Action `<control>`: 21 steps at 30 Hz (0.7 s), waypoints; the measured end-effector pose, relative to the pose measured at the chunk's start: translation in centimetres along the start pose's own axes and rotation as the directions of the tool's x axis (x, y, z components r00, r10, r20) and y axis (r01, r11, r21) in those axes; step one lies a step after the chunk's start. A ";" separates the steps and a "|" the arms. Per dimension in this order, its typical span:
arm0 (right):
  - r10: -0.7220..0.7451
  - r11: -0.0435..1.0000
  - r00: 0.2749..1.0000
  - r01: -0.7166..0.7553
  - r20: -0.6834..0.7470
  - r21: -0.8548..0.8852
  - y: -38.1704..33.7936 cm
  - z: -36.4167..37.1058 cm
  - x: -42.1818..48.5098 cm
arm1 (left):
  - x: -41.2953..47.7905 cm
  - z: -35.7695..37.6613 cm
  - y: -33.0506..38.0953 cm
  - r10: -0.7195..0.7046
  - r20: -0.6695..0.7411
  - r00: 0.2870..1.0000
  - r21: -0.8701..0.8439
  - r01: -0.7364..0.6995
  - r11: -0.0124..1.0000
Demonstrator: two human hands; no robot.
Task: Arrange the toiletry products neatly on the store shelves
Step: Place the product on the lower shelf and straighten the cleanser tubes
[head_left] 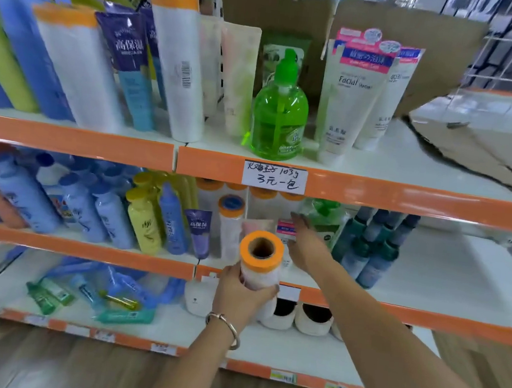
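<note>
Head view: shelves with orange front edges fill the frame in three tiers. The left hand (242,296), a metal bangle (225,326) on its wrist, grips an orange-rimmed white roll (259,267) round its lower part. The roll's hollow end faces the camera, and it is held in front of the middle shelf (84,248). The right hand (306,246) reaches into that shelf with fingers straight and loosely spread, holding nothing. Its fingertips lie over a pink-and-white tube (285,230), just beside a green-capped clear bottle (324,223); whether they touch either one I cannot tell.

On the same shelf, left of the hands, stand more white rolls with orange tops (230,219), a purple tube (200,232), a yellow bottle (144,220) and leaning blue bottles (26,198). To the right is a cluster of dark teal bottles (372,247).

The top shelf (64,139) carries a green pump bottle (280,117) between pale tubes (238,78) and white "Facial" tubes (350,99). Two tall white rolls (173,62) lean at its left, and flattened cardboard (491,139) lies at its right. A handwritten price label (274,177) is stuck to its edge.

On the bottom shelf (137,344) lie green and blue packets (86,296) and some white round items (298,318).
</note>
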State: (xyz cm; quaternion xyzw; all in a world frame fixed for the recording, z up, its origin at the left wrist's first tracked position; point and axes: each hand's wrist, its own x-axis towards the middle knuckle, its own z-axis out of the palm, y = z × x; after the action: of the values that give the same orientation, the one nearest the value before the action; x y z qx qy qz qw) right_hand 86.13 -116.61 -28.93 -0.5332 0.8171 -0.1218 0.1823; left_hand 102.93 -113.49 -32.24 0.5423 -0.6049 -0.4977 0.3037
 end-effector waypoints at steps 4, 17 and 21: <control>0.049 0.986 0.999 -0.046 0.019 -0.159 0.8 1.6 2.0 | 1.3 0.1 -1.2 0.011 -0.046 0.999 -0.047 -0.013 0.999; 0.069 0.979 0.943 -0.002 -0.325 0.204 6.3 -0.4 -8.5 | 1.9 2.4 2.8 0.013 -0.052 0.999 -0.069 -0.017 0.997; 0.138 0.964 0.921 -0.040 -0.365 0.262 8.2 -1.5 -10.6 | 3.4 5.3 4.4 0.036 -0.039 0.999 0.018 -0.035 0.999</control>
State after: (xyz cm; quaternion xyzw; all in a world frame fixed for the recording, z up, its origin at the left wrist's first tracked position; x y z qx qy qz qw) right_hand 82.59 -103.61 -29.03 -0.4342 0.8386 -0.3161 0.0914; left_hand 95.77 -115.66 -30.40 0.5436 -0.6127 -0.4763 0.3197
